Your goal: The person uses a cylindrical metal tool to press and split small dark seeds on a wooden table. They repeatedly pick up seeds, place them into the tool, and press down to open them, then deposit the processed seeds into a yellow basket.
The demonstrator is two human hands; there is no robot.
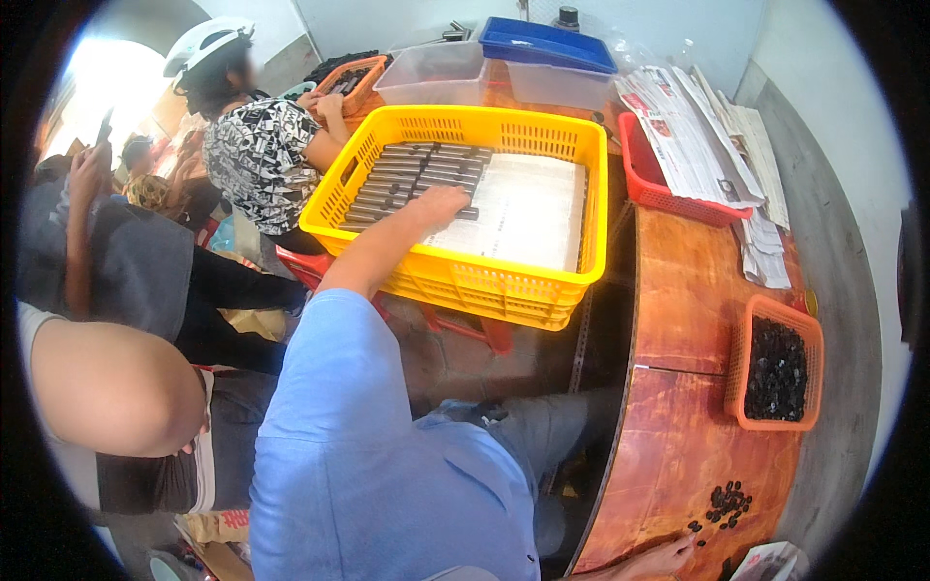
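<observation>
My left hand (444,206) reaches into a yellow plastic crate (455,261). Its fingers are closed at the end of a grey metal tube (468,213), partly covered by the hand. Beside it, several similar tubes (412,174) with black pieces on them lie in rows on white paper (523,213) inside the crate. At the lower right, my right hand (668,559) rests low over the wooden table (678,416), fingers stretched toward a loose group of small black oval pieces (728,504). Nothing shows in that hand, though its underside is hidden.
An orange basket (777,373) full of black pieces stands on the table. Beyond it are a red basket (659,184) with newspapers (693,131), clear bins (431,77) and a blue tray (547,44). A person in a patterned shirt (262,155) works at the far left; others sit nearer.
</observation>
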